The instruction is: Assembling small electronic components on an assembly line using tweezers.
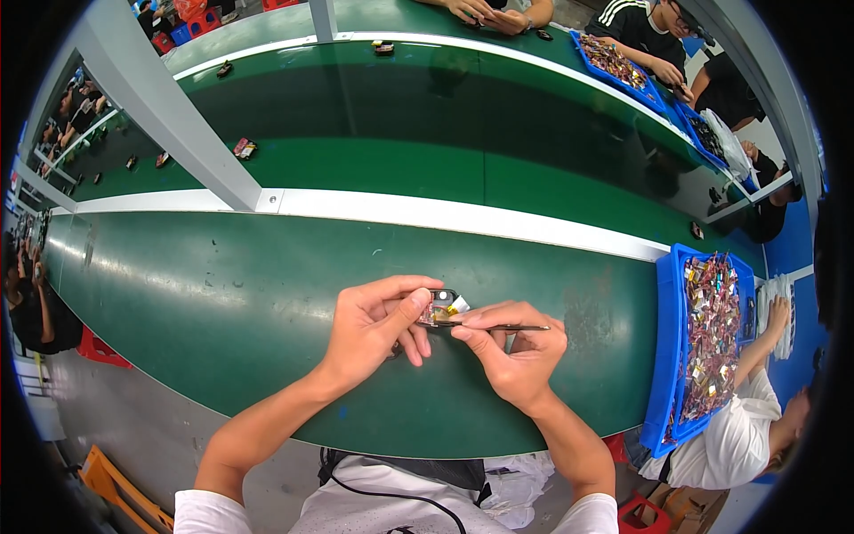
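Above the green tabletop [258,294], my left hand [369,325] pinches a small black plastic housing [442,295] between thumb and fingers. Inside the housing are reddish wires or circuit parts, and a white-and-yellow piece sticks up at its right side. My right hand [516,356] is closed on a thin dark pair of tweezers [531,327], whose tip reaches the housing's lower edge; the exact contact is hidden by my fingers. A dark object [394,352] shows partly below my left fingers, too covered to name.
At the right stands a blue tray [663,356] heaped with small wired parts. Beyond a white rail [445,221] runs a green conveyor belt [374,169] carrying scattered small devices [245,149]. A grey post [169,98] rises at the left. Other people work across the belt and at the right.
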Motion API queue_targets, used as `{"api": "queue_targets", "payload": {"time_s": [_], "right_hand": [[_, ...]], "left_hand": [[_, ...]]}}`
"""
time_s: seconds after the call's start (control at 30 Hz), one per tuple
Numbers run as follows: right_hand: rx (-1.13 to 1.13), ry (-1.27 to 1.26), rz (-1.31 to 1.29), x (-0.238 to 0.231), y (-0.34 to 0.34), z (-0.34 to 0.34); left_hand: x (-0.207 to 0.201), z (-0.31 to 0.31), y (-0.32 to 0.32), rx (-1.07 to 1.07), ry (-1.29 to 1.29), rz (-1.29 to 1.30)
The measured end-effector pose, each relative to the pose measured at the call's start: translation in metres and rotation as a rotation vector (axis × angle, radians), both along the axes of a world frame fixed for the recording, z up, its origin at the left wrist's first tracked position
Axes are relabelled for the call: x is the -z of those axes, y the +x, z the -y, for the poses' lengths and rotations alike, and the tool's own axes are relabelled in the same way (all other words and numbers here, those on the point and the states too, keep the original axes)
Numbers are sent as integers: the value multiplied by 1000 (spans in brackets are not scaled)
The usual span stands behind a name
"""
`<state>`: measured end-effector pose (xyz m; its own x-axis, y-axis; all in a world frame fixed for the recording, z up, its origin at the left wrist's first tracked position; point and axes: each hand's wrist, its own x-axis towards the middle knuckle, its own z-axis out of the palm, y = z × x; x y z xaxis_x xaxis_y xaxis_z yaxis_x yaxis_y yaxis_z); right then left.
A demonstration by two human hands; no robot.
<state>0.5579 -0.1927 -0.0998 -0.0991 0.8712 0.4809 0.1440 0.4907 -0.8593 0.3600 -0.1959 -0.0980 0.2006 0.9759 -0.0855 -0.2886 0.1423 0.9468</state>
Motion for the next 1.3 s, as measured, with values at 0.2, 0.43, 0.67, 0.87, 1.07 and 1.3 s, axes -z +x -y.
{"api": "queue_targets", "payload": {"time_s": [0.2,0.43,0.67,0.87,1.07,1.3], "right_hand": [[-3,10,25,-1,0,0],[-1,-19,35,0,3,-1],[-8,-25,19,0,2,-2],[-36,82,59,-2,0,-2],[-63,192,118,-7,-4,-3],[-77,244,188,-10,0,-2]], "left_hand": [[-1,0,-1,4,-14,-7],[-1,1,2,-24,13,-37],[-1,0,1,-42,28,-51],[-2,1,3,-43,9,-45],[-2,2,2,-43,2,-77],[2,3,6,-71,21,-91]]}}
